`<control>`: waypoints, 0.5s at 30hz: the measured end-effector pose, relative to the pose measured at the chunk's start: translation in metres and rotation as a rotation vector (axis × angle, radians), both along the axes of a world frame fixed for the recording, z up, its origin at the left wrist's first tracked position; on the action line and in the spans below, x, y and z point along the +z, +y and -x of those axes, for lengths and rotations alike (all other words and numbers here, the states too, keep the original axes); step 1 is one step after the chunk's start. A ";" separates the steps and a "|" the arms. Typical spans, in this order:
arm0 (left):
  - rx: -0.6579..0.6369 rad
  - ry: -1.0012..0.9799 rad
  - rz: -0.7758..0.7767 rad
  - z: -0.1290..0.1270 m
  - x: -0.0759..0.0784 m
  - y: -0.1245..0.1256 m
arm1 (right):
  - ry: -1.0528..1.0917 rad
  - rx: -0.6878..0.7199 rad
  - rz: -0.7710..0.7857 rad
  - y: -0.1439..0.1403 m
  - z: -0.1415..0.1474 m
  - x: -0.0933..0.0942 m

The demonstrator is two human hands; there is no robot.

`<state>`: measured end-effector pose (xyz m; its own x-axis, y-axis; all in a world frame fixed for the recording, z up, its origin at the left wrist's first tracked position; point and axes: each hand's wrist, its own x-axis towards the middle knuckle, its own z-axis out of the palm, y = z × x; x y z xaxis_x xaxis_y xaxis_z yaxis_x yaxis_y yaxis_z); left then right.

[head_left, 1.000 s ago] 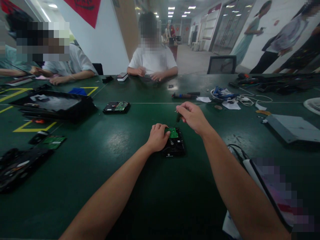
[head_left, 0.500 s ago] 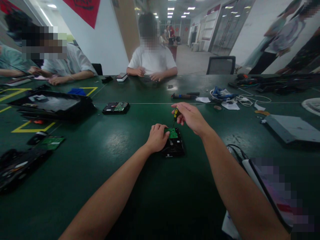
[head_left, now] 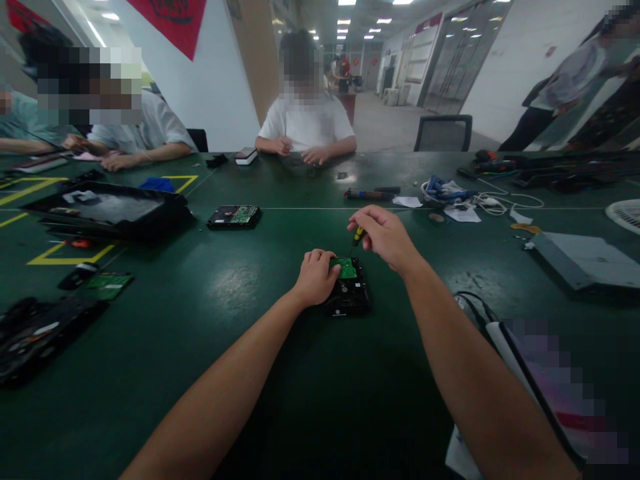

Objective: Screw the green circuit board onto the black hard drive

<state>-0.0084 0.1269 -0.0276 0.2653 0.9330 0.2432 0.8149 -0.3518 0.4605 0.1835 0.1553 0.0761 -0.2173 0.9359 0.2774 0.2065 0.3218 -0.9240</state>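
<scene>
A black hard drive (head_left: 351, 293) with a green circuit board (head_left: 346, 268) on top lies on the green table in front of me. My left hand (head_left: 316, 275) rests on its left edge and holds it down. My right hand (head_left: 383, 235) is closed around a small screwdriver (head_left: 357, 235) with a yellow and black handle. The screwdriver stands nearly upright, its tip pointing down at the far end of the circuit board.
A second hard drive (head_left: 234, 215) lies further back left, beside a large black tray (head_left: 107, 211). Loose boards and parts (head_left: 103, 283) sit at left. Cables and papers (head_left: 457, 195) and a grey case (head_left: 585, 260) lie at right. Other people sit across the table (head_left: 260, 373).
My right hand has shifted its grip on the screwdriver, showing more of the yellow handle, then settled slightly lower. My left hand and the drive have stayed put.
</scene>
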 end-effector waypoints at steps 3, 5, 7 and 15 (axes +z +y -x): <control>-0.002 0.010 -0.019 0.000 -0.001 0.000 | 0.030 0.056 0.057 -0.003 0.002 0.003; -0.002 0.016 -0.030 0.000 -0.002 0.000 | 0.073 0.082 0.093 -0.004 0.003 0.004; -0.002 0.017 -0.029 0.000 -0.002 0.000 | 0.089 0.096 0.084 -0.005 0.004 0.005; 0.000 0.011 -0.001 0.001 -0.001 0.002 | 0.011 -0.078 0.012 0.000 0.000 0.002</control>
<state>-0.0090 0.1284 -0.0290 0.2683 0.9327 0.2408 0.8198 -0.3524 0.4514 0.1831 0.1551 0.0781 -0.1403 0.9533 0.2676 0.2208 0.2936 -0.9301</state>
